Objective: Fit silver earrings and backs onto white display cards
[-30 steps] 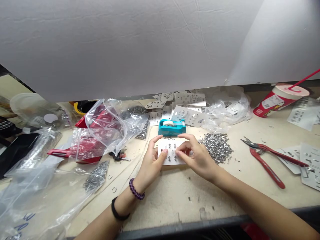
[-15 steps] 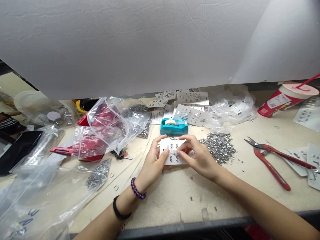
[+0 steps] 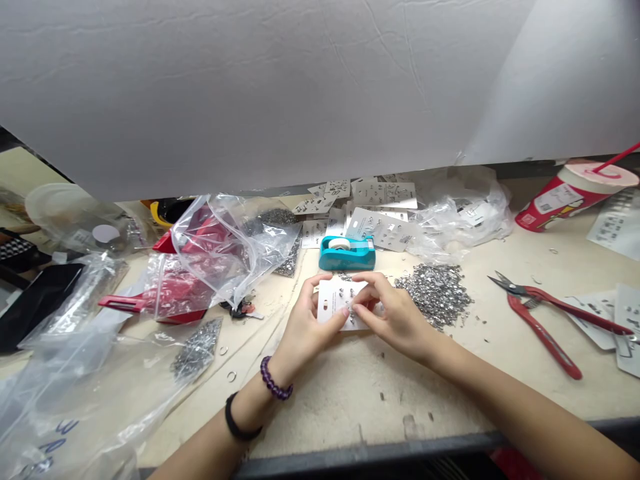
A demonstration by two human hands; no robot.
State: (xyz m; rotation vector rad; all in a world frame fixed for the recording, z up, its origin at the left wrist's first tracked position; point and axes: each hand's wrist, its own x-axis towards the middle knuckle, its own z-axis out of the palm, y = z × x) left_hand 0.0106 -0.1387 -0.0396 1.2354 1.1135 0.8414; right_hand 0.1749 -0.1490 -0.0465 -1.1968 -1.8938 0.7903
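Note:
A white card (image 3: 329,309) with rows of small metal earrings is held low over the table, near the middle of the view. My left hand (image 3: 311,320) grips its left side, thumb lying across the front and fingers behind. At the card's right side, the fingertips of my right hand (image 3: 395,313) are pinched together by the earrings; whatever lies between them is too small to make out. Just beyond the card sits a teal tape dispenser (image 3: 347,257). A heap of small metal pieces (image 3: 435,295) lies right of my right hand.
Red-handled cutters (image 3: 543,320) and a red cup (image 3: 565,200) are on the right. Plastic bags (image 3: 235,247) and red scoops (image 3: 185,287) cover the left. More earring cards (image 3: 383,230) lie behind the dispenser, below a large white panel (image 3: 300,93).
My left thumb has slid right across the card's front onto the lower earrings. My right hand has shifted slightly, still at the card's right side.

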